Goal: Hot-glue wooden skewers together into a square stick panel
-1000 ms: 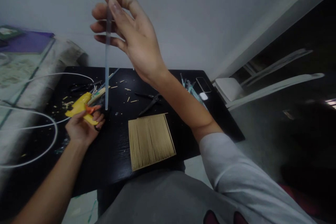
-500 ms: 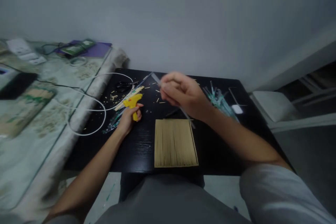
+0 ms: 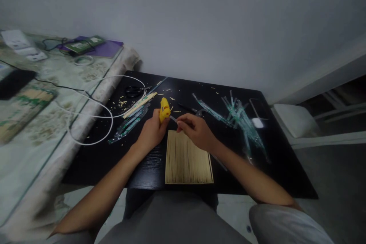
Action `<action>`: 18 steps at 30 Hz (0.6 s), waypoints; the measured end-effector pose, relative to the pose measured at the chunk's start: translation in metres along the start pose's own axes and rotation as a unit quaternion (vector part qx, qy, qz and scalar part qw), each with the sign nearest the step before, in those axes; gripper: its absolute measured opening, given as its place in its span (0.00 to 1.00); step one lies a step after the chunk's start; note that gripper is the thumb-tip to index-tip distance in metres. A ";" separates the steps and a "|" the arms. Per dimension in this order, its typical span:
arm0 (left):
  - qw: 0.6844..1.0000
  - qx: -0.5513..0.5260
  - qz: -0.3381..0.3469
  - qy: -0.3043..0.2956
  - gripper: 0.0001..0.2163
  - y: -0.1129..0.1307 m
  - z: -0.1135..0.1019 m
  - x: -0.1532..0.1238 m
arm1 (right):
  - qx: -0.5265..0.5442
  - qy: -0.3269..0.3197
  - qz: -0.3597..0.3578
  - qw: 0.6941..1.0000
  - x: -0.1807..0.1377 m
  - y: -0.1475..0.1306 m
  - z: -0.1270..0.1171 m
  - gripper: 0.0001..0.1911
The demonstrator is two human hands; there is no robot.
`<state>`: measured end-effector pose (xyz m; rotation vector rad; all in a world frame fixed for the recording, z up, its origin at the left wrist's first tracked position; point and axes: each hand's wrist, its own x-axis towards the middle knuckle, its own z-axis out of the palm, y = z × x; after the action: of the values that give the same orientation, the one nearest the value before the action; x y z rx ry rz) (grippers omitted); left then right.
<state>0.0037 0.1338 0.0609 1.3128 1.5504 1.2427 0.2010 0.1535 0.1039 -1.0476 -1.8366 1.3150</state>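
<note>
Our left hand (image 3: 153, 129) is closed around the yellow glue gun (image 3: 165, 109), which we hold above the desk (image 3: 143, 177), just past the far edge of the stick panel (image 3: 185, 164). Our right hand (image 3: 197, 131) pinches a clear rod (image 3: 173, 119) between thumb and fingers, over the upper part of this panel. The rod's tip is at the gun or just beside it; we cannot tell if it is inside.

In our judgement, the rod could miss the gun or bend, because we grip only a short part near the tip and the rest seems to reach out below our right wrist. If the gun is hot, a drop could fall on the panel, or our fingers could come too near the nozzle. The white cable (image 3: 90, 143) makes a loop over the desk's left side, so a sleeve or a pull could catch it.

About room: the panel lies flat, very near the front edge, so a small push towards us could bring it over. Bare surface is left and right of it. Farther away, the pliers (image 3: 187, 108) and the plastic strips (image 3: 243, 122) limit us, and the wall (image 3: 200, 38) closes the back.
</note>
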 end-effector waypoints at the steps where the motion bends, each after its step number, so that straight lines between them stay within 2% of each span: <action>1: 1.000 0.009 0.003 0.005 0.12 0.002 0.003 -0.001 | 0.015 0.003 0.009 1.000 0.000 0.002 0.000 0.12; 4: 0.996 0.086 0.011 0.005 0.12 0.005 0.011 -0.002 | 0.080 0.007 0.032 0.996 0.000 0.007 0.000 0.15; 9: 0.969 0.246 0.018 -0.028 0.14 0.007 0.017 0.000 | 0.171 0.006 0.086 0.982 0.000 0.013 0.002 0.18; 18: 0.968 0.244 0.016 -0.045 0.14 0.000 0.021 -0.003 | 0.307 -0.014 0.156 0.939 0.000 0.027 0.012 0.22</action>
<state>0.0239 0.1351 0.0557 1.6790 1.8453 0.8264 0.1973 0.1527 0.0743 -0.9875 -1.1603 1.9301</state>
